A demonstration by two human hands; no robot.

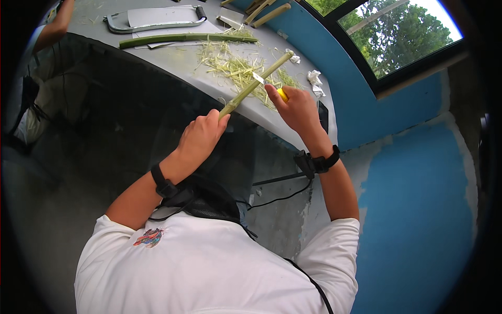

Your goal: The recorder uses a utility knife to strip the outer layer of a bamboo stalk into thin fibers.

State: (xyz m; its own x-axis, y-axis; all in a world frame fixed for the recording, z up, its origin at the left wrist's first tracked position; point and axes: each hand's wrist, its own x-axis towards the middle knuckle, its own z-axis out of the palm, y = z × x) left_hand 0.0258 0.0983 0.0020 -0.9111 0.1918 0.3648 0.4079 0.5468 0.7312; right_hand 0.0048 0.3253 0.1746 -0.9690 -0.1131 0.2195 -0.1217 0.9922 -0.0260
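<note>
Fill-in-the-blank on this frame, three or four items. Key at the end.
1. The right hand holds a knife with a ____ handle.
2. The left hand grips a pale green stick, and the strap on that wrist is ____.
3. The wall below the window is painted ____.

Missing words: yellow; black; blue

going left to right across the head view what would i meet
another person's bare arm, silver-framed hacksaw with dark handle, slim pale-green jointed stick gripped by the bare left hand, larger crumpled white paper, lower blue-painted wall patch
</note>
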